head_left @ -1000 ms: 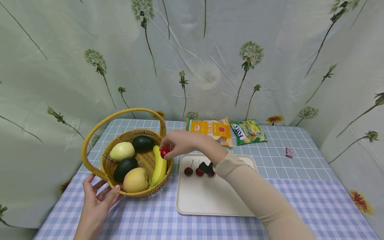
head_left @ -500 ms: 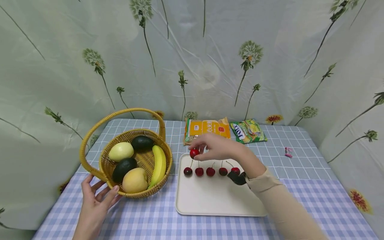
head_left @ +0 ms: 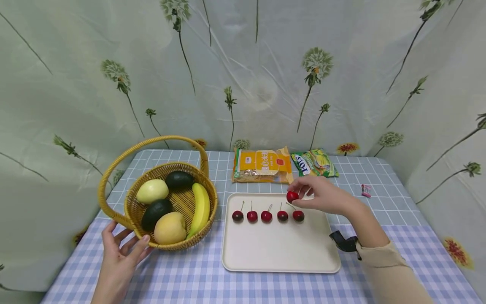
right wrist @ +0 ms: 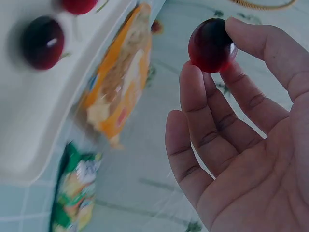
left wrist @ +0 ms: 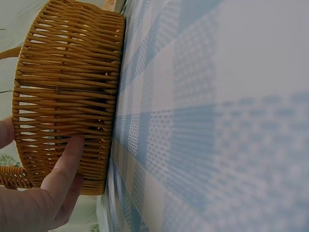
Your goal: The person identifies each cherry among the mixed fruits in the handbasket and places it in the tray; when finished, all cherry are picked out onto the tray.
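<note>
My right hand [head_left: 319, 194] pinches a dark red cherry [right wrist: 210, 46] between thumb and fingertips, above the back right of a cream tray [head_left: 281, 253]. On the tray several cherries [head_left: 266, 216] lie in a row with stems pointing back. At the left my left hand [head_left: 123, 255] grips a yellow wicker basket [head_left: 197, 244], thumb at the rim and fingers against the woven side [left wrist: 67, 96]. Inside the basket are a banana [head_left: 201, 207], a yellow peach-like fruit [head_left: 170, 228], a pale green oval fruit [head_left: 152, 191] and two dark green avocados [head_left: 179, 180].
Behind the tray lie an orange snack bag [head_left: 263, 165] and a green candy bag [head_left: 315, 163]. A small pink wrapped candy [head_left: 366, 190] is at the right. The basket's tall handle [head_left: 152, 143] arches over its left side. A floral curtain [head_left: 262, 76] hangs behind the table.
My right hand has moved right with the cherry, from over the basket's right edge to over the tray's back right. The row of cherries has come into sight. My left hand stays at the basket.
</note>
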Motion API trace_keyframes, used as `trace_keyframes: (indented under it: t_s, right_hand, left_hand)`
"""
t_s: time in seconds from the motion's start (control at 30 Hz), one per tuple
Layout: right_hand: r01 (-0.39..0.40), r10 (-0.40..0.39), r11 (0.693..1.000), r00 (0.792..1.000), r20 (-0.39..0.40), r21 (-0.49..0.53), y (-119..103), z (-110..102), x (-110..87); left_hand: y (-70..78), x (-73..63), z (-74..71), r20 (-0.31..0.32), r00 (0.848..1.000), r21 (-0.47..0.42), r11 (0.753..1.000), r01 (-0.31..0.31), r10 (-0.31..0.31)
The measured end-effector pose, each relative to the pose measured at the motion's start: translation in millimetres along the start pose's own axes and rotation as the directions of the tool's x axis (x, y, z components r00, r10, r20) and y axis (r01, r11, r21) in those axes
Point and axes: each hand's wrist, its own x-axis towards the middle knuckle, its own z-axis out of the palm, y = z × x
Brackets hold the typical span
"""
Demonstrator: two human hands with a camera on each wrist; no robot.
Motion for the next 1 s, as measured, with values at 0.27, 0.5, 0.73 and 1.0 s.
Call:
trace_keyframes:
  t_s: [0.27,0.5,0.73,1.0]
  right_hand:
    - [-0.079,0.08,0.997,0.995,-0.057,0.013,27,3,-27.1]
    - [-0.113,0.115,0.993,0.991,-0.064,0.035,52,14,-43.6]
    - [-0.145,0.148,0.988,0.987,-0.054,0.06,66,23,-47.7]
    - [-0.164,0.165,0.986,0.985,-0.042,0.039,73,30,-45.2]
  left_hand:
    - [1.9,0.1,-0.2,-0.013,1.0,0.004,1.0,0.011,-0.011]
    - [0.3,-0.1,0.6,-0.014,1.0,0.001,1.0,-0.001,0.001]
    - [0.0,-0.1,-0.1,-0.018,1.0,-0.007,1.0,-0.003,0.003]
    - [2.7,0.1,1.9,-0.015,1.0,0.012,1.0,0.025,-0.025]
